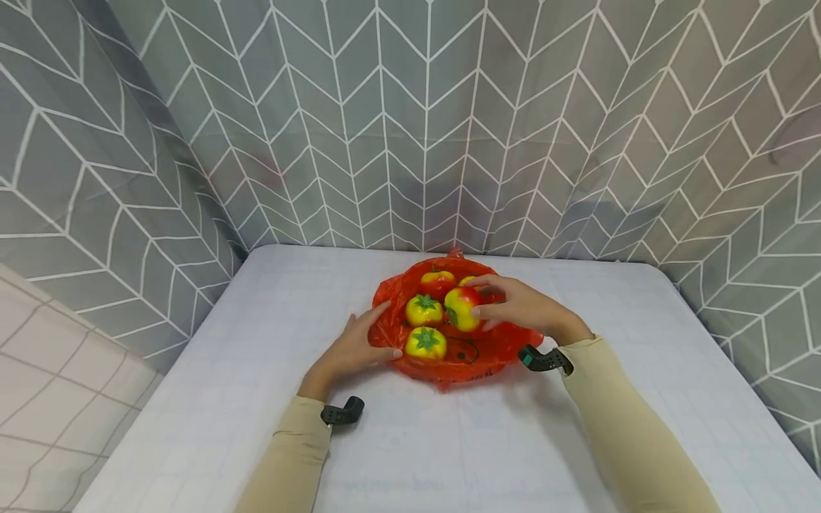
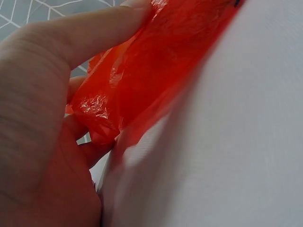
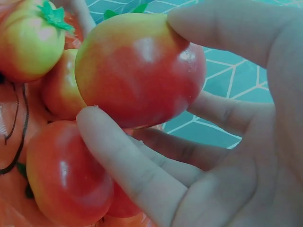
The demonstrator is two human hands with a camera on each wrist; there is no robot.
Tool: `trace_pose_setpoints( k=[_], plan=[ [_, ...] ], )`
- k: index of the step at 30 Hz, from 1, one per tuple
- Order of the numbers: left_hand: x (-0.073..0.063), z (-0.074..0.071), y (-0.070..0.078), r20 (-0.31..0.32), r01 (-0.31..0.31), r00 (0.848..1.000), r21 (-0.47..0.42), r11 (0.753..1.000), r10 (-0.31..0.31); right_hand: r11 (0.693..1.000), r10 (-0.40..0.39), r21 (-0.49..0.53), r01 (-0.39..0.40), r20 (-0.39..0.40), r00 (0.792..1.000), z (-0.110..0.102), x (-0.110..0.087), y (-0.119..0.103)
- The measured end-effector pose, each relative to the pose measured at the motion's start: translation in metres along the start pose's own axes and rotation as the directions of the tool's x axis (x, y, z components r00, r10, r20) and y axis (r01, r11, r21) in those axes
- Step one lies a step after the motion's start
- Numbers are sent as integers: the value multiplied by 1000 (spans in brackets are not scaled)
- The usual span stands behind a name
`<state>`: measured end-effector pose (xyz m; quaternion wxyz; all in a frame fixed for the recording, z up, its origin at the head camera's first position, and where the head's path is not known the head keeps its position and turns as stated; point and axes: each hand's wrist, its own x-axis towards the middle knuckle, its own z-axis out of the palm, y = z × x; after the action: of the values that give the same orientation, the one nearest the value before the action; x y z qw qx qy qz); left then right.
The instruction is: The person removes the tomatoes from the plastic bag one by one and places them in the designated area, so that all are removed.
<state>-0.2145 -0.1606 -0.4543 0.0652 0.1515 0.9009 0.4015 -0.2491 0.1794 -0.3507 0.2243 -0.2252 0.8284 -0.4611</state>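
A red plastic bag (image 1: 477,360) lies spread on the table, with several yellow-and-red tomatoes on it. My right hand (image 1: 522,306) holds one tomato (image 3: 142,71) above the others, thumb on one side and fingers on the other. Two yellowish tomatoes with green star-shaped tops, the nearer tomato (image 1: 426,343) and another tomato (image 1: 424,311), rest left of it. A redder tomato (image 1: 438,283) sits behind. At the bag's left edge, my left hand (image 1: 353,349) holds the thin plastic, its thumb over the film and its fingers behind it, partly hidden.
The white table (image 1: 410,442) reaches back to a grey curtain (image 1: 385,128) with a white chevron pattern, which also hangs at both sides. A black strap with a small device (image 1: 343,411) is on the left wrist, and a similar strap (image 1: 545,358) is on the right.
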Motion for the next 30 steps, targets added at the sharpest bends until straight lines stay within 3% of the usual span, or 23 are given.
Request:
trace_pose_setpoints(
  k=[12, 17, 23, 30],
  plan=[
    [-3, -2, 0, -35, 4, 999, -97, 995, -7, 994, -43, 100, 52, -90, 995, 3, 1, -2],
    [-3, 0, 1, -60, 52, 996, -123, 991, -60, 983, -54, 170, 71, -105, 993, 4, 4, -3],
    [-2, 4, 5, -94, 122, 986, -146, 982, -137, 981, -49, 180, 72, -126, 991, 3, 3, -2],
    [3, 10, 7, -169, 127, 974, -155, 980, -153, 981, -68, 171, 90, -130, 989, 0, 3, -2]
  ],
)
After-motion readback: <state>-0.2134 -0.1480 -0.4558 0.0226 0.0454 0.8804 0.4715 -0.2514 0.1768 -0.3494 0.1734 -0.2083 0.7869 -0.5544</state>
